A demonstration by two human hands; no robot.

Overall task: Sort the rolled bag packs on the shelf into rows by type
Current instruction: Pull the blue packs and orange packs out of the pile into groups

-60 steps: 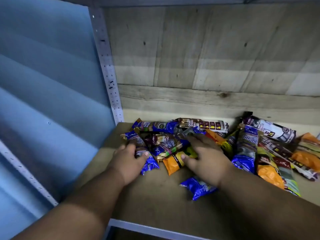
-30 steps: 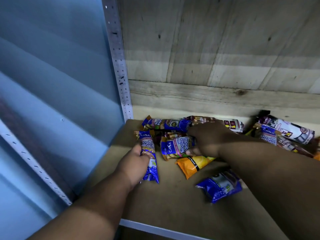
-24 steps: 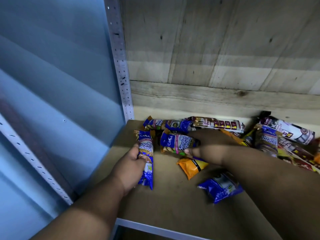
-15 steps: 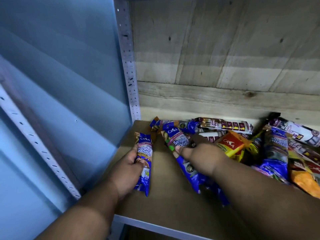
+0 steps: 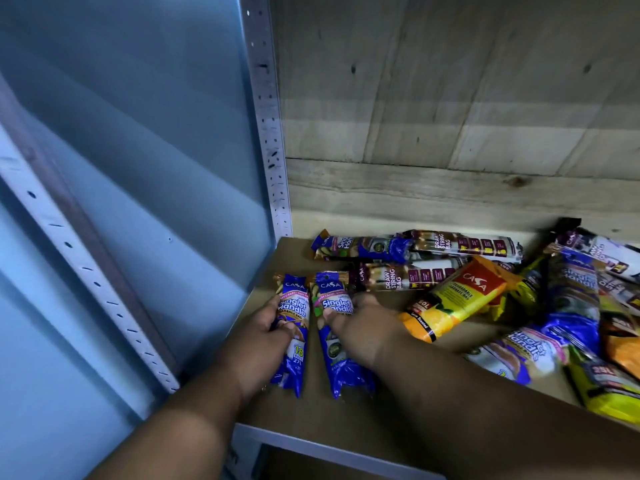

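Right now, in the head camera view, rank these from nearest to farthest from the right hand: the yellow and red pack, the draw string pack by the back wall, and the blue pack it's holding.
1. Blue Singlet Handle pack, under the right hand.
2. Yellow and red pack, just right of it.
3. Draw string pack, along the back wall.

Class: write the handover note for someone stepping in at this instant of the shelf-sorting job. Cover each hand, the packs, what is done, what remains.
Left hand grips a blue Singlet Handle pack at the shelf's front left. Right hand holds a second blue pack beside it, roughly parallel.
Done: a blue row of two begun.
Left: the mixed pile on the right, including Draw String packs, a yellow-orange pack and more blue ones.
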